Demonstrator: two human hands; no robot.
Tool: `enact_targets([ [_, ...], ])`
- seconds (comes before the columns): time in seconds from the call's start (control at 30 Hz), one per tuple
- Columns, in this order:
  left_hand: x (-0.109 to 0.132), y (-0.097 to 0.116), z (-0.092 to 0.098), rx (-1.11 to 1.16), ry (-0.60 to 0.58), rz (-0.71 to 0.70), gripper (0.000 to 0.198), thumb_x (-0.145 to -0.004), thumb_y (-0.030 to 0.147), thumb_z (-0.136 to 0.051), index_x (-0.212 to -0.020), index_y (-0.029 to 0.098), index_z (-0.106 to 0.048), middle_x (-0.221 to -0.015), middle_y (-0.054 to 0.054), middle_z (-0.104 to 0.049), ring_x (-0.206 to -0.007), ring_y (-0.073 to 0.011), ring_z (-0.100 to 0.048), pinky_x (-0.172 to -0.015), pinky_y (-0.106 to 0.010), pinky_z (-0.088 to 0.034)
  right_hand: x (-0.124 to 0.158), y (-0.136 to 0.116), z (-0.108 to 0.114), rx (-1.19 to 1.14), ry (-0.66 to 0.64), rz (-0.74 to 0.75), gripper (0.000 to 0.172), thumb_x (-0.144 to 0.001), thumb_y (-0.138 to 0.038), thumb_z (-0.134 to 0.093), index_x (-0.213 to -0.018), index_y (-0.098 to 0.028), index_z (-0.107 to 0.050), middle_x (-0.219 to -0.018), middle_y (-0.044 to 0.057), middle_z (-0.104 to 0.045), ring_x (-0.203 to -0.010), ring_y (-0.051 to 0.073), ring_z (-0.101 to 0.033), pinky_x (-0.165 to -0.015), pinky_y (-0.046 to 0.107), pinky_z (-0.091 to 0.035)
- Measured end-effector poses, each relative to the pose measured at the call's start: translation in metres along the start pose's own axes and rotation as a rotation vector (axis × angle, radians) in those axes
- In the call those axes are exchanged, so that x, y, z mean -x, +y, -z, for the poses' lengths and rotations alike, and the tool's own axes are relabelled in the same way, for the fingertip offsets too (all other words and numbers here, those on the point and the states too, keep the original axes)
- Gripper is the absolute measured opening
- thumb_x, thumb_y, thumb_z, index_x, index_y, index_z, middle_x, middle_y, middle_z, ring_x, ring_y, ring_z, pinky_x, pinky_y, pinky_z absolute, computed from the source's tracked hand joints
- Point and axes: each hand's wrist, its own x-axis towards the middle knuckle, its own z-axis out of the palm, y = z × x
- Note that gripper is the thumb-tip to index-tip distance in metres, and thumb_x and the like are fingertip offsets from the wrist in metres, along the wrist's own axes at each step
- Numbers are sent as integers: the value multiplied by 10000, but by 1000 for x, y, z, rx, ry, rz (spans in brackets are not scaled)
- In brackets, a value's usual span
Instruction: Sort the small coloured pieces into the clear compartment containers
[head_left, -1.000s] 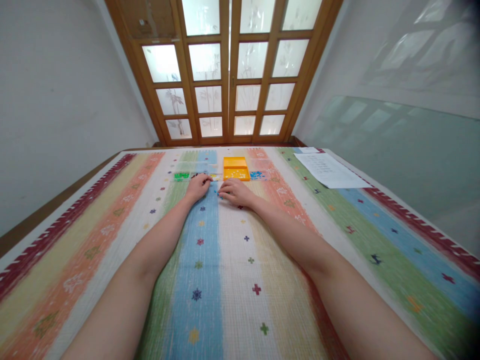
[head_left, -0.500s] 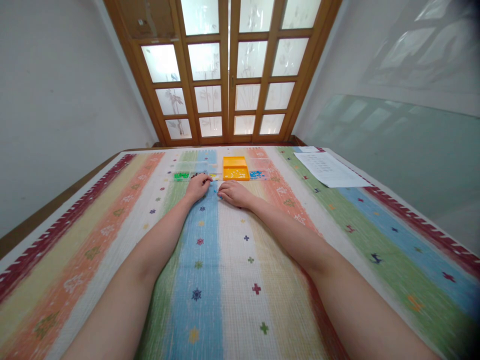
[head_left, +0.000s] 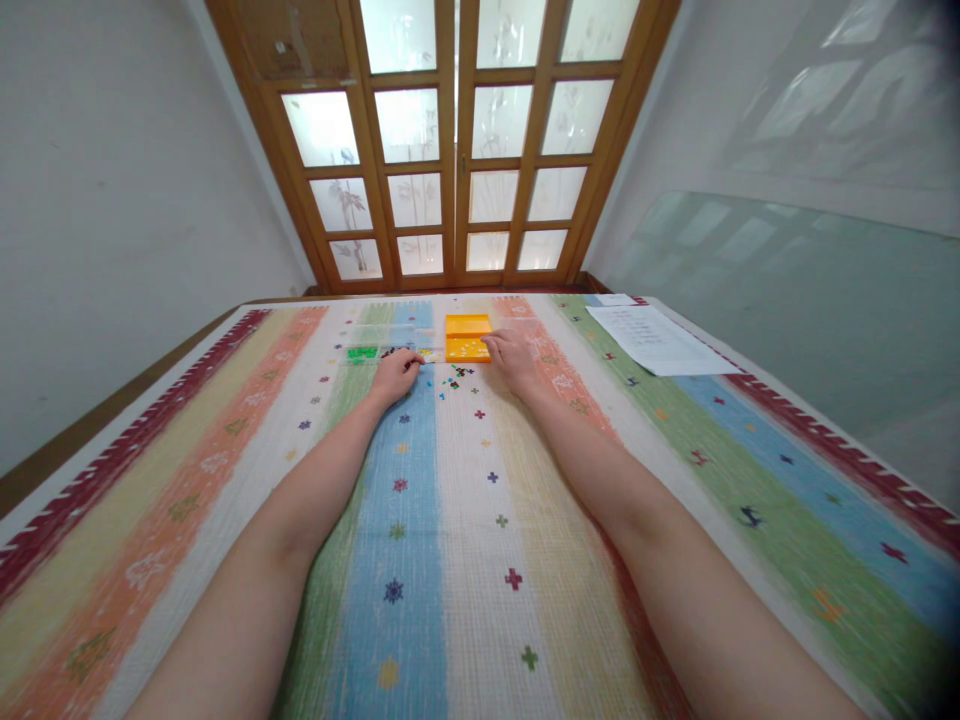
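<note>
- Right hand (head_left: 511, 356): fingertips met the right edge of orange tray (head_left: 466, 338); grip was too small to tell.
- Left hand (head_left: 397, 371): lay curled on striped tabletop (head_left: 465, 560); contents hidden, so its hold could not be told.
- Loose beads (head_left: 454, 378): lay between hands, shapes indistinct.

Tiny pieces (head_left: 454, 378) too small to ID; sheet (head_left: 660, 340) text unreadable; forearms (head_left: 300, 520) cut at btm edge.

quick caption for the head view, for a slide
Left hand curled on a striped cloth, right hand at an orange tray, small coloured pieces scattered between them.
</note>
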Motion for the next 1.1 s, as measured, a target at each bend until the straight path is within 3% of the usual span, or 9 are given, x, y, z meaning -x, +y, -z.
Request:
enact_targets([
  [0.17, 0, -2, -1, 7, 7, -15, 255, -928, 183, -523, -1014, 218, -761, -1026, -60, -744, -981, -228, -658, -941, -371, -514, -2, 30, 16, 78, 155, -197, 493, -1060, -302, -320, -992, -150, -783, -1057, 158, -748, -1031, 281, -635, -964, 415, -465],
  [0.33, 0, -3, -1, 14, -2, -12, 248, -933, 189, -529, -1021, 215, -759, -1045, -58, -750, -992, -228, -662, -947, -370, -517, 3, 35, 19, 210, 211, -372, 430, -1027, -309, -395, -869, -154, -764, -955, 170, -742, -918, 286, -612, -877, 401, -456],
  [0.53, 1, 10, -2, -16, -67, -80, 239, -955, 212, -536, -1024, 209, -765, -1054, -70, -740, -996, -231, -662, -950, -378, -519, 0, 17, 20, 113, 120, -283, 364, -1009, -305, -439, -842, -181, -738, -997, 156, -721, -1008, 297, -591, -955, 442, -449],
  [0.77, 6, 37, -4, -51, -195, -253, 223, -973, 256, -578, -1026, 231, -794, -1091, -91, -731, -1067, -258, -656, -1019, -422, -492, 2, -5, 23, 0, 45, -196, 326, -1022, -422, -499, -923, -256, -761, -986, 130, -708, -1055, 332, -589, -990, 497, -460],
  [1.1, 6, 42, -3, -51, -298, -356, 248, -986, 280, -572, -1039, 273, -814, -1129, -70, -763, -1102, -259, -657, -1077, -448, -467, 6, -18, 21, -44, 9, -131, 395, -1047, -492, -464, -961, -256, -769, -935, 122, -704, -991, 328, -608, -962, 490, -477],
])
